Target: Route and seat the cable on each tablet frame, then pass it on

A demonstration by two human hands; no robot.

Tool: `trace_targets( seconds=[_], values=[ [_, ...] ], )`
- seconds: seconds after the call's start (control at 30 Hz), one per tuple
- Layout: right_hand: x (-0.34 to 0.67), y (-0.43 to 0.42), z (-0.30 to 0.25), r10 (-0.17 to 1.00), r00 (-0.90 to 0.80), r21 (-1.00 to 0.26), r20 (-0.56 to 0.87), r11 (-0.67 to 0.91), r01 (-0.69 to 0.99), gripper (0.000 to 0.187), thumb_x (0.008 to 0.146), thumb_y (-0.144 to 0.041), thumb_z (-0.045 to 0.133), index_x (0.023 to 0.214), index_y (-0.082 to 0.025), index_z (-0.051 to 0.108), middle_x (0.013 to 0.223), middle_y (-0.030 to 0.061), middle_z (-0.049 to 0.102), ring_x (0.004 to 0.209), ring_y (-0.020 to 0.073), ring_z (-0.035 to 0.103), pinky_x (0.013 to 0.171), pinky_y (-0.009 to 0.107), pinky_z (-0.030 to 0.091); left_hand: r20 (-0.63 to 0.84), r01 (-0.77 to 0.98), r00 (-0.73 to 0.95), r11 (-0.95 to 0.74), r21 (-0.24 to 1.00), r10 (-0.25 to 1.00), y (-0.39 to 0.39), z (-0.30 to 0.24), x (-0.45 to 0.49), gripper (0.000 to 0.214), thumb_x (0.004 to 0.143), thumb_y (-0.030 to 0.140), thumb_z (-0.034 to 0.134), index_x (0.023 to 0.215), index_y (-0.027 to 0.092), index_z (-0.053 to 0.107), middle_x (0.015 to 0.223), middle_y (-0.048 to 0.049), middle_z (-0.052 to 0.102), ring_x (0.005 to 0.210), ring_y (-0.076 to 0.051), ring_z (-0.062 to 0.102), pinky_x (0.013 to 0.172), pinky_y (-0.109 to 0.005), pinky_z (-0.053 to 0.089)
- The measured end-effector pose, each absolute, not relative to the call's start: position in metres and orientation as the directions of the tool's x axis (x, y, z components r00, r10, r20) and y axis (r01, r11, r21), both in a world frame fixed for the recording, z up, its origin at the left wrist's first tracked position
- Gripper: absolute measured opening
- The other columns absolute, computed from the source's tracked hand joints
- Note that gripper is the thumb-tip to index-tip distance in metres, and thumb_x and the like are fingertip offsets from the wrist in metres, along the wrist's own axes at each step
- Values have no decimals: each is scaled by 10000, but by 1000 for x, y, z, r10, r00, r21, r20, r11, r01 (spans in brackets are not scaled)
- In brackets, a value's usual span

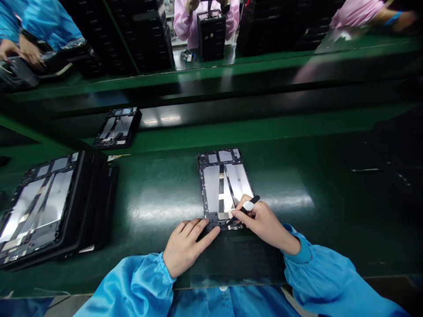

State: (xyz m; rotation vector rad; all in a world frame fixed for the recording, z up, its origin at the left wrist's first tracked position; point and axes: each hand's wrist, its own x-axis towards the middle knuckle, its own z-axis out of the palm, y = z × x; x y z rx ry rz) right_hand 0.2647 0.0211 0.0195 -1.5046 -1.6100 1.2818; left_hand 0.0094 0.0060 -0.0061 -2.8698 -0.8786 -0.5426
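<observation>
An open tablet frame (223, 182) with silver plates and ribbon strips lies flat on the green bench in front of me. My left hand (187, 246) rests flat at its near left corner, fingers stretched out and pressing on the edge. My right hand (264, 222) is closed round a black pen-like tool (246, 208) with a white band. The tool's tip touches the frame's near edge, by the lower end of the ribbon.
A stack of black trays (59, 207) topped by another tablet frame stands at my left. One more frame (118, 127) lies on the conveyor belt (264, 110) beyond. Other people in blue and pink sleeves work at the far side, beside dark tray stacks (145, 35).
</observation>
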Motion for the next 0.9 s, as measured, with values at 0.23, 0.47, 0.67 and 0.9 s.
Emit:
trace_targets(
  seconds=[0.23, 0.47, 0.67, 0.9],
  values=[
    [265, 20, 20, 967, -195, -897, -166, -66, 438, 255, 924, -384, 549, 751, -199, 571, 693, 10, 603, 602, 171, 623, 541, 281, 465, 285, 625, 749, -781, -3, 598, -3, -5, 24, 423, 968, 123, 418, 1362, 240, 517, 1195, -151, 588, 987, -260, 597, 747, -360, 501],
    [267, 20, 14, 975, -169, -919, -145, -69, 389, 248, 942, -383, 531, 760, -214, 521, 632, -20, 540, 518, 151, 571, 476, 264, 438, 368, 499, 759, -843, 202, 538, 13, -3, 13, 284, 990, 173, 475, 1257, 213, 562, 1297, -82, 584, 1108, -190, 566, 869, -310, 521],
    [268, 12, 10, 997, 65, -947, 33, 10, 322, 313, 904, -476, 553, 700, -240, 527, 590, 7, 548, 502, 198, 578, 506, 329, 501, 444, 429, 792, -899, 85, 419, 22, -3, 32, 303, 962, 434, 553, 1086, 168, 630, 1038, -65, 684, 943, -182, 605, 774, -309, 492],
    [261, 0, -11, 921, 361, -948, 150, 30, 316, 183, 931, -423, 476, 832, -321, 591, 832, 107, 692, 687, 308, 695, 606, 447, 606, 241, 700, 699, -713, -39, 673, 146, -3, 91, 341, 981, 407, 513, 1253, 217, 593, 1057, -55, 663, 974, -195, 630, 799, -332, 509]
  ],
)
